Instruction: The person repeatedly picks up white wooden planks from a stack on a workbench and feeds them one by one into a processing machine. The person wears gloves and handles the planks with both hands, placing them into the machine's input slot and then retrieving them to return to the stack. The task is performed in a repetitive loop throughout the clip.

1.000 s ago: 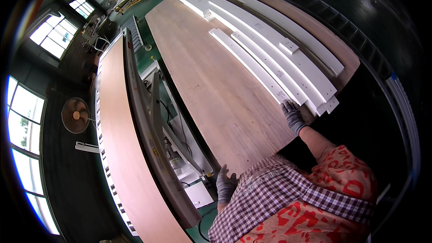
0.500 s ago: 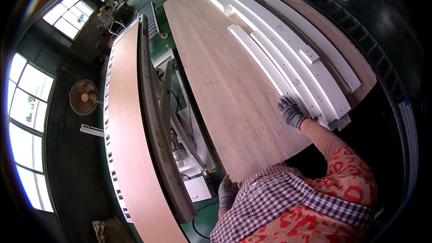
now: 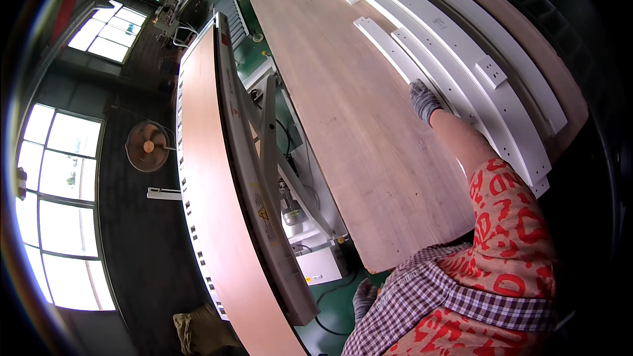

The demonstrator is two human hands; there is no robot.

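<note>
Strip (image 3: 390,51) lies partly beneath the right hand (image 3: 425,102).

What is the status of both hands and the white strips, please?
Right hand at the leftmost white strip; left hand low, beside the checked cloth. Right forearm hides part of that strip.

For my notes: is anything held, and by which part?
The right hand touches the leftmost white strip partway along; whether it grips is unclear. Left hand: nothing visible.
</note>
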